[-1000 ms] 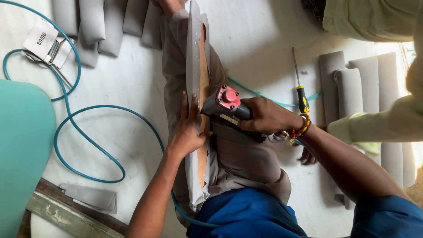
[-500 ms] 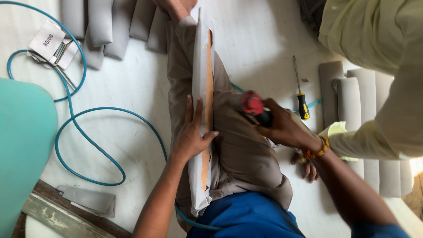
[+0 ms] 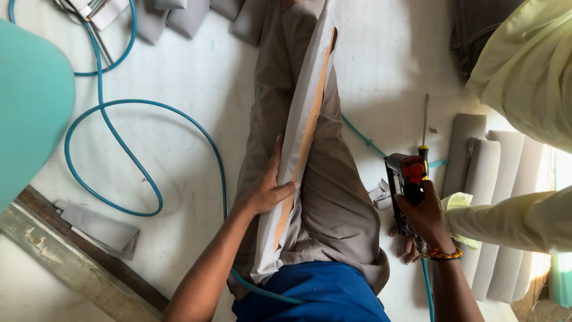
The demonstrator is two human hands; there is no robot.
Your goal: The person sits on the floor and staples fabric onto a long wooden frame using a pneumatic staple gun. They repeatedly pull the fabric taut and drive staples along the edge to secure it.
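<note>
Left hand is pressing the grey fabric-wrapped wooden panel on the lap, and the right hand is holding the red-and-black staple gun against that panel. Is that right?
Not quite. In the head view the right hand holds the red-and-black staple gun off to the side, above the white floor, clear of the grey fabric-wrapped wooden panel. The left hand does press the panel on the lap.

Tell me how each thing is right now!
Long grey fabric-wrapped wooden panel: on edge along the leg, wood strip showing.
Left hand: pressing the panel.
Right hand: gripping black-and-red staple gun, off the panel.
Blue air hose: looped on floor.
</note>
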